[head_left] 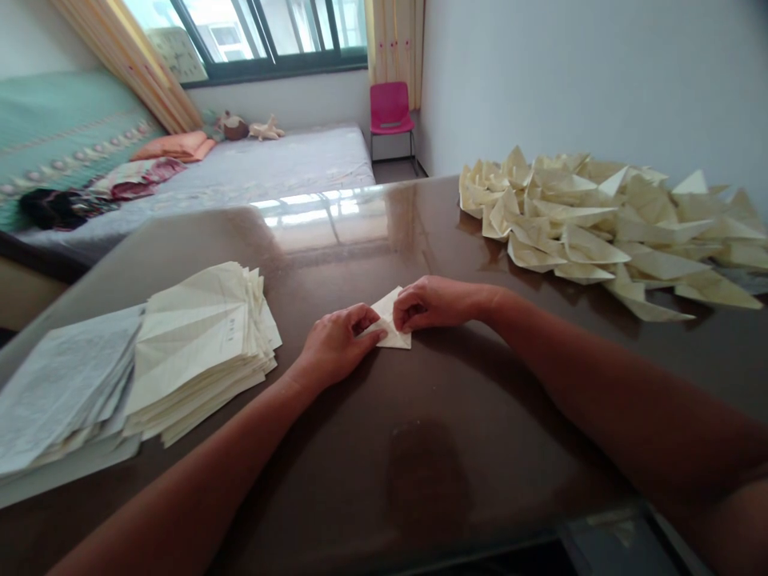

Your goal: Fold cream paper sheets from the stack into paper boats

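A small folded sheet of cream paper [401, 339] lies on the brown table, between my two hands. My left hand [342, 338] pinches its left side with thumb and forefinger. On its upper right part, my right hand [429, 304] has curled fingers pressed to the paper. Part of the sheet is hidden under the fingers. Beyond my right arm, a large heap of folded paper boats [576, 216] covers the table's right side. To the left of my hands sits a stack of creased cream sheets [192, 336].
Grey printed sheets [66, 376] lie at the far left, partly under the cream stack. The glossy table [336, 264] reflects the window. Behind it stand a bed [288, 160] with soft toys and a pink chair [391, 108]. A wall rises beyond the heap.
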Demonstrator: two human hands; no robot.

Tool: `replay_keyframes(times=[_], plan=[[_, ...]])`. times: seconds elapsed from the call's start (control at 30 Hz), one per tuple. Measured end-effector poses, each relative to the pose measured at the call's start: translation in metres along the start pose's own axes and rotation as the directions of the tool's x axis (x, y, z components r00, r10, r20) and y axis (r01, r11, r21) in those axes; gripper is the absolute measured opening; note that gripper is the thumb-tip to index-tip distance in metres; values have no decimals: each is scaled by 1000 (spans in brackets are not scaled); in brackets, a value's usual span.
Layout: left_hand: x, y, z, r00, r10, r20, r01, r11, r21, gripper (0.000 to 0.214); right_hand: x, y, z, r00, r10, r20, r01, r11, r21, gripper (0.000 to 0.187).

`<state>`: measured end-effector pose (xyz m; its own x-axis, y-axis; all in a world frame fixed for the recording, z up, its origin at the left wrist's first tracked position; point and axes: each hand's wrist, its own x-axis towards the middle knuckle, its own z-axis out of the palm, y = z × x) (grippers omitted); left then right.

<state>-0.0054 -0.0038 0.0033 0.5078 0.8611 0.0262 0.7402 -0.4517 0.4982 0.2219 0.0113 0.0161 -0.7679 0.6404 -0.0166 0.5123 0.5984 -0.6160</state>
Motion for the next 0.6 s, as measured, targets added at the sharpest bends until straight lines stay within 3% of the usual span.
replay_keyframes(times=[0.33, 0.6], plan=[[2, 6, 1, 997, -77, -27, 79, 993, 92, 21, -1, -3, 1, 1000, 3, -7, -3, 999, -36, 11], [0, -2, 1, 1000, -1, 23, 0, 997, 81, 25, -2, -4, -2, 1000, 19, -3, -19, 999, -32, 11]])
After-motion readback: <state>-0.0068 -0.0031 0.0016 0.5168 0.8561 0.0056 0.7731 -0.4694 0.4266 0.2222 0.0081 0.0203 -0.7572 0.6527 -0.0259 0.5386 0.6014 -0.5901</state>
